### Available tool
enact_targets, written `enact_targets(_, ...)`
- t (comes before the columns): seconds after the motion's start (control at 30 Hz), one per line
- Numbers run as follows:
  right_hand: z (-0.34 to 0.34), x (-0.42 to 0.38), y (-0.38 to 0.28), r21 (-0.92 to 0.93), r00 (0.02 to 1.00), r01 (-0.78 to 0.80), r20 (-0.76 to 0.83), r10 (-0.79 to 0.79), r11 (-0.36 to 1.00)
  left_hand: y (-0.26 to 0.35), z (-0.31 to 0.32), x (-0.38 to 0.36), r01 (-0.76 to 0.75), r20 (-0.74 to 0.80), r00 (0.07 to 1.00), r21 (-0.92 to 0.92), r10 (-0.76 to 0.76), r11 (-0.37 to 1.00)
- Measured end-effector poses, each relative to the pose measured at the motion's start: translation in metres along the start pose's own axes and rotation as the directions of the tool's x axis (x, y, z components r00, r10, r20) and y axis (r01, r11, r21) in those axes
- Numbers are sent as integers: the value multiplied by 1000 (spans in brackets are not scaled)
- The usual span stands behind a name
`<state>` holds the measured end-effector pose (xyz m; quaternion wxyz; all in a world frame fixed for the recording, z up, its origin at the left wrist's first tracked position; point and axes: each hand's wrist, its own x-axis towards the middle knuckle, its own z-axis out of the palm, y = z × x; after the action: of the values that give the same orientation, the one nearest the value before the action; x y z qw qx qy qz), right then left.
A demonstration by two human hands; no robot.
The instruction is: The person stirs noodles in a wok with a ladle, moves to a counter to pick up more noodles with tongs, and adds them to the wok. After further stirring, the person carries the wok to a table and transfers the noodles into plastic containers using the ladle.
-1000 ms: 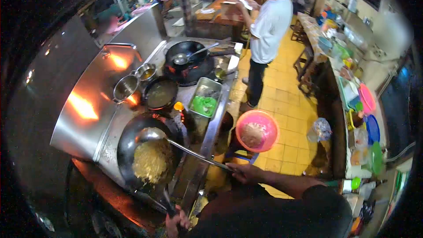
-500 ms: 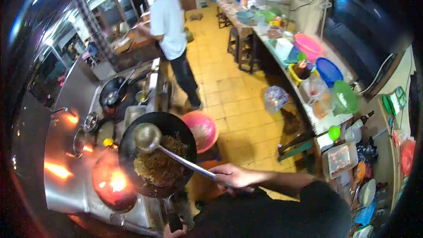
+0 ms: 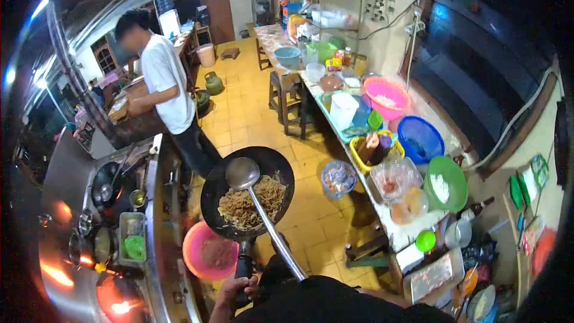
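Observation:
My left hand [image 3: 238,290] is closed around the black handle of a wok [image 3: 209,203]. Brown fried noodles [image 3: 254,206] fill the middle of the wok, which is held out over the floor beside the stove. A long-handled metal ladle [image 3: 243,173] reaches into it, its bowl by the far inner wall and its handle running down over the noodles towards my body. Dark clothing covers the handle's near end. Of my right arm only a strip of forearm shows at the bottom edge; the hand itself is hidden.
Left, the stove [image 3: 158,215] has flames [image 3: 119,307], pans and a metal tray [image 3: 133,233]. A pink basin [image 3: 206,254] sits below the wok. A person in a white shirt [image 3: 164,81] stands ahead. Right, a long table [image 3: 391,218] carries a green basin [image 3: 447,182], a blue basket [image 3: 421,137] and containers.
The wok has moved from beside the burner to the right, away from the stove. My right hand, earlier seen gripping the ladle's handle, has dropped out of sight. The view has turned right.

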<state>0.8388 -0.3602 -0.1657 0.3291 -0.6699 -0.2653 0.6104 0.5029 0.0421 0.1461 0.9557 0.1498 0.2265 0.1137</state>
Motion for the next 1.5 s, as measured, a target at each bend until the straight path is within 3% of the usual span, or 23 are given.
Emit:
enact_targets(0.03, -9, -5, -26, 165, 976, -216, 0, 219, 962, 17, -2, 28, 37, 24, 999, -36, -36, 999)
enact_targets(0.1, -34, 8, -91, 380, 929, -353, 30, 369, 855, 53, 0, 80, 26, 45, 999, 11, -26, 1000)
enact_targets(0.27, -109, 102, -258, 699, 899, -324, 17, 438, 637, 172, -16, 226, 141, 62, 986, 168, -154, 976)
enact_targets(0.33, -140, 153, -328, 743, 902, -224, -87, 423, 630, 221, 23, 265, 128, 86, 987, 52, -133, 990)
enact_targets(0.37, -150, 180, -357, 726, 890, -72, -263, 373, 684, 246, 32, 285, 110, 54, 992, 85, -115, 990)
enact_targets(0.43, -184, 238, -387, 482, 892, -6, -393, 222, 876, 292, 42, 317, 105, 12, 994, 128, -108, 986)
enact_targets(0.47, -189, 245, -445, 488, 876, 14, -427, 225, 873, 316, 48, 332, 118, -7, 993, 143, -118, 983)
enact_targets(0.6, -244, 321, -540, 308, 899, -45, -403, 173, 950, 405, 49, 409, 95, 94, 990, 85, -103, 992)
enact_targets(0.7, -312, 397, -585, 152, 929, 134, -364, -71, 979, 468, 47, 474, 61, 146, 987, 53, -68, 997)
enact_targets(0.77, -350, 422, -680, 70, 907, 60, -420, -25, 996, 510, 44, 518, 4, 178, 984, 109, -23, 994)
enact_targets(0.8, -378, 456, -703, -8, 879, 111, -466, -102, 994, 530, 42, 542, -26, 182, 983, 116, 5, 993)
enact_targets(0.9, -450, 549, -790, -346, 674, 237, -615, -411, 908, 586, 52, 581, -63, 75, 996, 71, 57, 996)
enact_targets(0.97, -496, 603, -871, -443, 619, 310, -578, -532, 841, 630, 51, 603, -130, 27, 991, 22, 129, 991)
enact_targets(1.07, -544, 619, -1021, -515, 460, 338, -640, -615, 788, 684, 46, 637, -186, 13, 982, -9, 186, 983)
enact_targets(1.13, -593, 630, -1105, -583, 270, 304, -706, -655, 754, 728, 41, 666, -222, 5, 975, -22, 222, 975)
enact_targets(1.17, -627, 643, -1135, -573, 181, 160, -783, -595, 804, 754, 34, 684, -224, 8, 974, -11, 224, 974)
enact_targets(1.2, -702, 678, -1142, -480, 145, 298, -831, -536, 825, 776, 26, 699, -239, 6, 971, -9, 239, 971)
enact_targets(1.23, -731, 680, -1160, -621, -96, 196, -782, -616, 759, 799, 17, 714, -233, -24, 972, 7, 233, 972)
enact_targets(1.27, -772, 679, -1168, -688, -48, 215, -717, -696, 693, 823, 10, 725, -241, -76, 968, 13, 241, 971)
enact_targets(1.3, -853, 692, -1159, -716, -69, -62, -692, -719, 695, 844, 9, 734, -264, -107, 958, 24, 265, 964)
enact_targets(1.33, -969, 710, -1142, -629, 158, -686, -619, -769, 365, 869, -2, 750, -259, -82, 961, 79, 265, 963)
enact_targets(1.4, -1036, 701, -1111, -583, 153, -712, -672, -724, 391, 910, -7, 782, -290, -56, 955, 45, 292, 956)
enact_targets(1.5, -1031, 672, -1095, -313, 18, -766, -884, -467, 562, 953, 9, 807, -279, -88, 957, -17, 277, 960)
